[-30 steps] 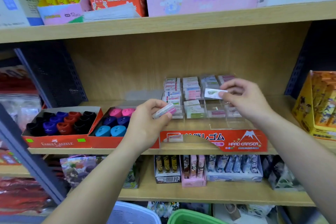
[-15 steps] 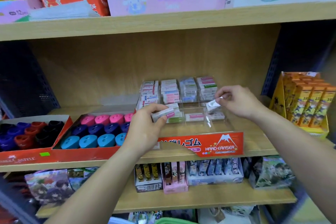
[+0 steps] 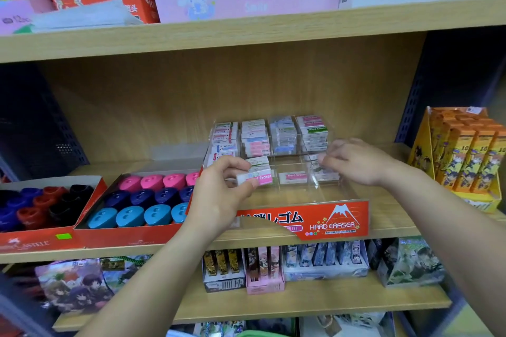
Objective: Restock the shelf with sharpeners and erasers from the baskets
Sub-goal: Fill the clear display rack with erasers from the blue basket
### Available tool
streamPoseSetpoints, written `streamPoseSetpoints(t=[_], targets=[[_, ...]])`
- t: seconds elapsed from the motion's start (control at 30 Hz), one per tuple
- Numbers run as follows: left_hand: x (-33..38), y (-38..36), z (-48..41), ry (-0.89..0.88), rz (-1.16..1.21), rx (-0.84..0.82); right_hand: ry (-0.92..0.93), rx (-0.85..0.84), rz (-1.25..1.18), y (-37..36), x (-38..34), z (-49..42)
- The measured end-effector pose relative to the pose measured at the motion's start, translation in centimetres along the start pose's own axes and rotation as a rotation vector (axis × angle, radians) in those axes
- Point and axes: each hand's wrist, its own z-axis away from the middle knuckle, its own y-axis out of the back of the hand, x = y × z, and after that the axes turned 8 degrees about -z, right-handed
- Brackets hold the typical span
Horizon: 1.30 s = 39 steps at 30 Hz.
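A clear eraser tray [image 3: 353, 189] with a red "HARD ERASER" front stands on the middle shelf. Its back row holds stacked erasers [image 3: 256, 135], and one pink eraser [image 3: 293, 177] lies in a front compartment. My left hand [image 3: 216, 200] pinches a pink-sleeved eraser [image 3: 257, 176] over the tray's front left compartment. Blurred by motion, my right hand [image 3: 356, 163] reaches into the front right compartment, fingertips curled on a white and green eraser [image 3: 316, 169]. Left of the tray sit two red boxes of sharpeners [image 3: 147, 198], pink, navy and blue in one, dark colours in the other [image 3: 41, 206].
An orange display of boxed items [image 3: 465, 161] stands at the shelf's right end. The upper shelf board [image 3: 246, 34] hangs close above. Card packs [image 3: 264, 268] line the lower shelf. A green basket rim [image 3: 260, 334] shows at the bottom edge.
My right hand has brought its eraser down from above the back stacks into the front right compartment. My left hand still holds its pink eraser by the tray's front left.
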Motion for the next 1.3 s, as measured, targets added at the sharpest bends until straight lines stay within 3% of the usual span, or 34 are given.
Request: streamPoseSetpoints(t=[0.13, 0.27, 0.37, 0.53, 0.7, 0.9, 1.03, 1.3], targets=[[1.0, 0.2, 0.4, 0.011, 0.111, 0.002, 0.014, 0.041, 0.041, 0.3, -0.6, 0.8], [2.2, 0.3, 1.0, -0.012, 0.195, -0.047, 0.008, 0.355, 0.094, -0.1, -2.9, 3.1], [2.9, 0.0, 1.3, -0.022, 0.235, -0.075, 0.110, 0.512, 0.032, -0.9, -5.2, 4.6], [3.9, -0.2, 2.1, -0.063, 0.213, -0.045, 0.223, 0.241, -0.810, -2.1, -8.3, 5.3], [3.2, 0.3, 2.1, -0.075, 0.074, -0.026, 0.196, 0.207, -1.011, -2.2, -8.7, 5.1], [0.4, 2.2, 1.2, -0.097, -0.303, 0.098, 0.062, 0.393, -0.885, -1.8, -7.1, 3.7], [-1.3, 2.8, 0.5, -0.135, -0.584, 0.084, 0.018, 0.477, -0.817, -2.3, -6.9, 1.8], [-3.4, 2.6, -1.0, -0.216, -0.722, 0.067, 0.018, 0.526, -0.716, -2.9, -7.4, -1.8]])
